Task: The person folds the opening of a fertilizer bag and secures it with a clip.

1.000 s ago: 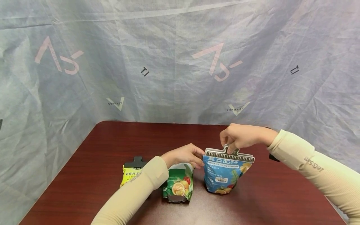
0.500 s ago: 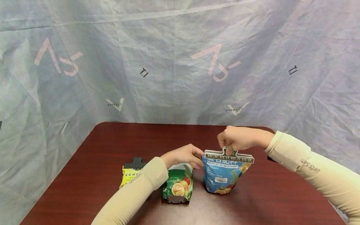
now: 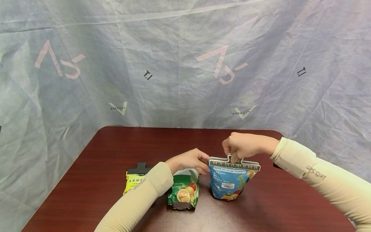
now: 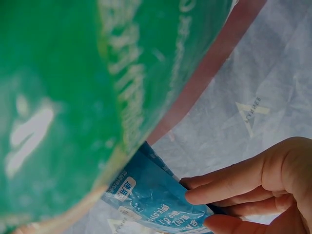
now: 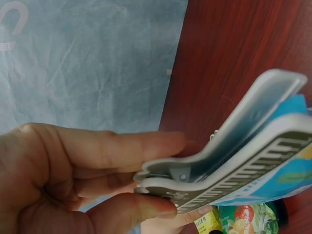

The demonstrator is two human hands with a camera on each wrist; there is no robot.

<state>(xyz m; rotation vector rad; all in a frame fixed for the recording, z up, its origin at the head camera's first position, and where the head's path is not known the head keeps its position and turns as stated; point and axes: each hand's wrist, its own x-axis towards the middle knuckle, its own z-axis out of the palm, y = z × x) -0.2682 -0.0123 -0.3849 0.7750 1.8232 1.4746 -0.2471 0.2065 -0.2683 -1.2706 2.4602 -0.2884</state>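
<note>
A blue fertilizer bag [image 3: 227, 183] with fruit pictures stands upright on the table. Its upper left corner is pinched between the fingers and thumb of my left hand [image 3: 189, 160], as the left wrist view also shows. My right hand [image 3: 246, 145] squeezes the tabs of a wide clip [image 3: 234, 164] with a ruler pattern. In the right wrist view the plates of the clip [image 5: 243, 165] are spread, and the bag's blue top edge [image 5: 292, 105] lies between them. Behind my left forearm is a green bag [image 3: 185, 188] with fruit on it.
Left of the green bag, a yellow bag [image 3: 134, 181] has a dark clip [image 3: 141, 168] on its top; my left sleeve partly covers it. The dark red table [image 3: 121, 141] ends at a hanging grey cloth [image 3: 179, 80]. A dark object [image 3: 277, 166] shows beneath my right forearm.
My right hand has come down slightly and to the left with the clip, which now sits lower over the blue bag's top. My left hand has kept its place at the corner.
</note>
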